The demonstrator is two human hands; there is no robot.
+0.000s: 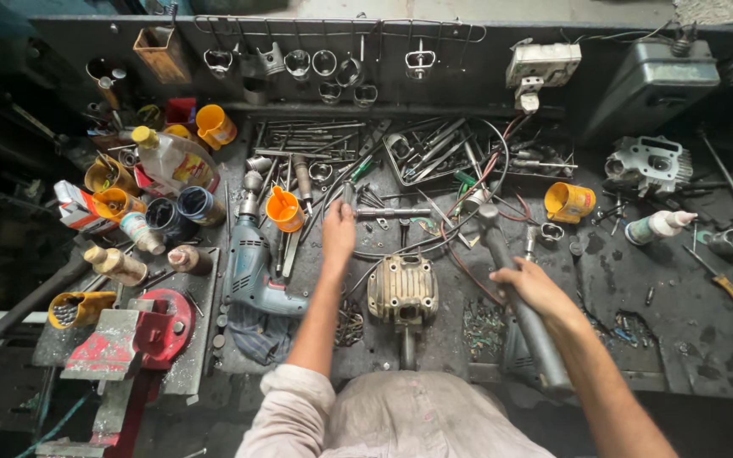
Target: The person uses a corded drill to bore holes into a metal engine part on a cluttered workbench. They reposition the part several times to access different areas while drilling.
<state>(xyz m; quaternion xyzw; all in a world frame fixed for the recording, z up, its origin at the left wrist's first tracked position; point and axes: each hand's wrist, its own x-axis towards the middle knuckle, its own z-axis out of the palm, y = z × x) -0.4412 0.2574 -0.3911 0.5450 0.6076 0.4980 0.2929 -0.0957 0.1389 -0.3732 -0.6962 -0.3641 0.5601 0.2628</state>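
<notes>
**Hammer in one hand, tool under the other, cylinder head in between**

Workbench view from above, cluttered as they come. Right hand is clenched round the handle of a hammer — its long axis runs from near the body up and slightly left, with the metal head up by the red wires. Left hand is stretched further up the bench, fingers down on a long metal tool that lies crosswise; whether it's actually gripped or just touched, I can't tell.

The finned cylinder head sits between the two arms, just below and right of the left hand, and left of the hammer handle. Both hands are near it, neither touching.

Around it: a blue electric drill to the left, an orange cup above that, and a red vise at the bench's near left corner.
</notes>
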